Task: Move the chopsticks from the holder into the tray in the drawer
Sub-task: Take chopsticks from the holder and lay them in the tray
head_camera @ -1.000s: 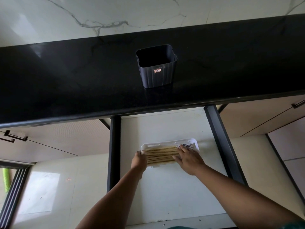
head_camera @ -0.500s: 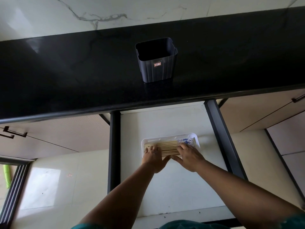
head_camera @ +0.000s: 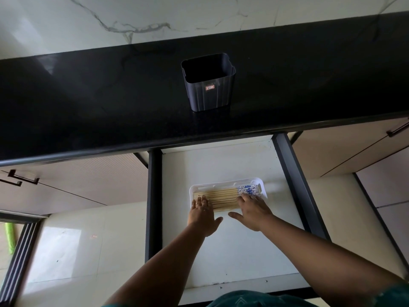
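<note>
Two hands are down in the open drawer, both flat on the chopsticks. The left hand has straight fingers laid close together on the left end of the bundle, thumb out to the right over the drawer floor. The right hand has its fingers spread slightly, tips on the blue-and-white patterned ends of the sticks, thumb pointing left toward the other hand. Neither hand curls round anything; both press from above.

The chopsticks lie side by side, running left to right, inside the white tray, wooden shafts at the left and patterned ends at the right. The tray sits on the white drawer floor, toward the back, closer to the right dark side rail than the left.

The dark ribbed holder stands upright on the black table directly above the drawer, nothing visible inside, a small red-and-white label on its front. Behind the table is a white marble-veined wall. Beige cabinet fronts with dark handles flank the drawer. A green sleeve edge shows at the bottom right.
</note>
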`<state>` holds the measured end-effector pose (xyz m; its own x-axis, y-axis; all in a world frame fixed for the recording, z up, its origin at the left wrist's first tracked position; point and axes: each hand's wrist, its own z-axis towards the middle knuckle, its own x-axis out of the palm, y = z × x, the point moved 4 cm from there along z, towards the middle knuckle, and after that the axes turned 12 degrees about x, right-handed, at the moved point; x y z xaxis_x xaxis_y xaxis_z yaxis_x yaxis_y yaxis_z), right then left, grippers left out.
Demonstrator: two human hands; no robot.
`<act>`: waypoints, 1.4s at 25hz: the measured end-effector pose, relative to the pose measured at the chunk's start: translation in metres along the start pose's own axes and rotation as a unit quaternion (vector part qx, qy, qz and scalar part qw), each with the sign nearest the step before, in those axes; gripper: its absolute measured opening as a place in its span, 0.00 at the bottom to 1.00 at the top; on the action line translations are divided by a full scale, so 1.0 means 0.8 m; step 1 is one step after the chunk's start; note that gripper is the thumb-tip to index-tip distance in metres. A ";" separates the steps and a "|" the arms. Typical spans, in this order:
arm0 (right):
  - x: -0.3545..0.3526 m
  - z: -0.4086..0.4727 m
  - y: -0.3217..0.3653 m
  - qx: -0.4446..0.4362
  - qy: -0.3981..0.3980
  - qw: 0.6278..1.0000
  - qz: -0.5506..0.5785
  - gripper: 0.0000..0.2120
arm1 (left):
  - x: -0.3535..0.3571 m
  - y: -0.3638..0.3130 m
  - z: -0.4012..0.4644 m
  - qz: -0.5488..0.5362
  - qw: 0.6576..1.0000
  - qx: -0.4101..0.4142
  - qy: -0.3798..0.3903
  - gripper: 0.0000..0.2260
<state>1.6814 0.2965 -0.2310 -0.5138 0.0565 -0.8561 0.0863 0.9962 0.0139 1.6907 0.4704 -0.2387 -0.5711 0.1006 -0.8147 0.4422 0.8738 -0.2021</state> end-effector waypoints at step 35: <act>0.025 0.036 -0.110 0.413 0.051 0.747 0.519 0.38 | 0.007 0.058 -0.004 -0.572 0.713 -0.336 -0.226 0.30</act>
<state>1.6879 0.2083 -0.2641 0.1374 0.8157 -0.5619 0.9587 0.0332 0.2826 1.7055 0.5130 -0.2507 0.0557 -0.8925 -0.4477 -0.6523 0.3069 -0.6930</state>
